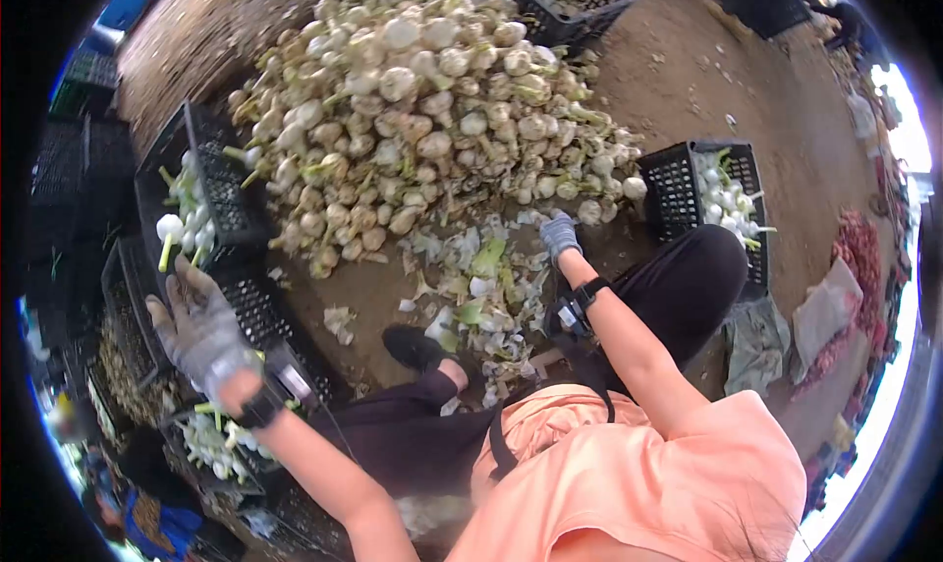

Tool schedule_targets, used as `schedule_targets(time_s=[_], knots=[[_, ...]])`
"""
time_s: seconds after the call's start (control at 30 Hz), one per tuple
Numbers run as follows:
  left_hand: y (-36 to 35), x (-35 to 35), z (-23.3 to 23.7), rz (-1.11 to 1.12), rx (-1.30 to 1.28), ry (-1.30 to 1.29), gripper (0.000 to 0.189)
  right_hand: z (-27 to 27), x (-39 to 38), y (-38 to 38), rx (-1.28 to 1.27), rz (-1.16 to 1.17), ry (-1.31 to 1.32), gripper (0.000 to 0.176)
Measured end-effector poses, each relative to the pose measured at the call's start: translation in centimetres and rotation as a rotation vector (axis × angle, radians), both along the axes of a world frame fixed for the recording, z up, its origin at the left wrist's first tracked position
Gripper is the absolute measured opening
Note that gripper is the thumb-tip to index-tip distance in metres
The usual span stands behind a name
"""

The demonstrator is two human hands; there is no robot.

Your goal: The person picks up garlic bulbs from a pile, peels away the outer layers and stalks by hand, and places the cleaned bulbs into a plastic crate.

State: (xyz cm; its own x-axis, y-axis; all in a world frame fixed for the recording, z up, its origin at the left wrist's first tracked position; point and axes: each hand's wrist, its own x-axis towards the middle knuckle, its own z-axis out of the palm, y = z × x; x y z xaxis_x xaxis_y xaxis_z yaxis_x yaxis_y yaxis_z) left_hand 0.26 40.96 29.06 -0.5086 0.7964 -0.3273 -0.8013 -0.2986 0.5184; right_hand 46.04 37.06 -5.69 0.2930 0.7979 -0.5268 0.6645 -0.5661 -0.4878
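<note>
My left hand, in a grey glove, is held out at the left with its fingers spread. Just above its fingertips, a white garlic bulb with a green stem is over a black crate of peeled bulbs, apart from the hand. My right hand, also gloved, is low at the front edge of a large heap of garlic. Its fingers are bent together, and what they hold, if anything, is too small to make out. Peeled skins lie on the ground beside it.
Another black crate of white bulbs stands right of the heap, beside my bent knee. An open black crate is behind the heap. More crates and bulbs are at lower left, near a person in blue. Sacks lie at right.
</note>
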Motion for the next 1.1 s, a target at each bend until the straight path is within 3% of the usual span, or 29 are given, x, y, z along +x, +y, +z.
schedule_targets(time_s=[0.07, 0.13, 0.2, 0.27, 0.3, 0.37, 0.4, 0.47, 0.5, 0.53, 0.57, 0.6, 0.67, 0.7, 0.73, 0.77, 0.8, 0.87, 0.9, 0.93, 1.0, 1.03, 1.07, 1.1], knots=[[-0.5, 5.7, 0.2, -0.01, -0.059, 0.221, 0.036, 3.8, -0.2, 1.6, 0.094, -0.206, 0.04, 0.04], [-1.5, 9.9, -1.5, -0.347, -0.098, 0.25, 0.029, 5.3, -1.0, 3.7, 0.12, -0.353, -0.039, 0.043], [-2.1, 13.8, -2.9, -0.561, -0.301, 0.222, 0.021, 5.1, -1.1, 5.6, 0.648, -0.16, -0.31, 0.032], [-2.8, 16.1, -5.3, -0.689, -0.471, 0.164, 0.027, 0.9, -1.1, 8.1, 0.453, -0.13, -0.457, 0.033], [-3.4, 16.6, -6.6, -0.768, -0.409, 0.16, 0.03, -1.0, -1.0, 9.2, 0.457, -0.111, -0.463, 0.033], [-4.0, 17.4, -7.9, -0.901, -0.373, 0.199, 0.037, 0.2, -0.5, 11.2, 0.362, -0.116, -0.418, 0.031], [-4.0, 18.0, -8.1, -0.957, -0.406, 0.25, 0.04, -7.2, 2.3, 11.6, 0.408, -0.102, -0.239, 0.03], [-3.8, 19.1, -7.8, -0.957, -0.362, 0.461, 0.044, 4.0, -0.5, 10.8, 0.222, -0.315, -0.066, 0.033], [-3.7, 19.6, -8.5, -0.969, -0.346, 0.59, 0.046, 2.4, -0.5, 10.1, 0.318, -0.475, 0.22, 0.039], [-3.5, 20.0, -9.7, -0.961, -0.334, 0.724, 0.048, 2.6, -1.9, 9.4, 0.206, -0.507, 0.203, 0.036], [-3.3, 20.1, -11.6, -0.972, -0.202, 0.906, 0.053, 6.4, -2.6, 6.8, 0.292, -0.377, 0.5, 0.029], [-3.5, 21.5, -9.9, -0.991, -0.162, 0.909, 0.053, 12.1, -4.2, 3.6, 0.366, -0.219, 0.793, 0.022], [-5.0, 24.1, -5.7, -1.099, -0.212, 0.899, 0.057, 18.9, -6.9, 0.6, -0.016, -0.89, 1.447, 0.018], [-4.9, 23.5, -10.4, -1.196, -0.009, 0.995, 0.059, 19.7, -7.9, -1.0, -0.045, -0.901, 1.463, 0.018], [-5.6, 24.2, -8.7, -1.194, 0.021, 1.071, 0.059, 21.3, -8.7, -2.5, -0.074, -0.91, 1.478, 0.018], [-6.2, 24.4, -8.2, -1.193, 0.006, 0.949, 0.056, 22.9, -8.7, -4.2, -0.019, -0.846, 1.553, 0.025], [-6.6, 24.6, -7.8, -1.187, -0.008, 0.828, 0.054, 22.9, -8.1, -4.9, 0.005, -0.836, 1.561, 0.025], [-7.3, 24.0, -7.4, -1.19, 0.019, 0.786, 0.053, 21.6, -6.8, -5.6, -0.035, -0.471, 1.213, 0.032], [-7.7, 24.1, -7.2, -1.201, 0.017, 0.731, 0.052, 21.7, -6.2, -6.5, 0.336, -0.14, 0.764, 0.042], [-8.3, 24.3, -5.6, -1.194, 0.029, 0.733, 0.052, 23.4, -6.1, -6.7, 0.346, -0.132, 0.759, 0.042], [-9.8, 24.4, -2.7, -1.279, -0.104, 0.622, 0.048, 26.1, -5.7, -7.5, 0.432, -0.049, 0.374, 0.046], [-10.2, 24.8, -2.6, -1.255, -0.082, 0.583, 0.042, 26.3, -5.8, -7.6, 0.52, -0.02, 0.493, 0.049], [-10.7, 25.1, -3.1, -1.251, -0.073, 0.583, 0.042, 26.9, -5.8, -7.7, 0.315, -0.059, 0.661, 0.049], [-11.1, 25.2, -4.5, -1.197, 0.005, 0.723, 0.039, 25.7, -5.5, -7.7, 0.364, -0.004, 0.625, 0.05]])
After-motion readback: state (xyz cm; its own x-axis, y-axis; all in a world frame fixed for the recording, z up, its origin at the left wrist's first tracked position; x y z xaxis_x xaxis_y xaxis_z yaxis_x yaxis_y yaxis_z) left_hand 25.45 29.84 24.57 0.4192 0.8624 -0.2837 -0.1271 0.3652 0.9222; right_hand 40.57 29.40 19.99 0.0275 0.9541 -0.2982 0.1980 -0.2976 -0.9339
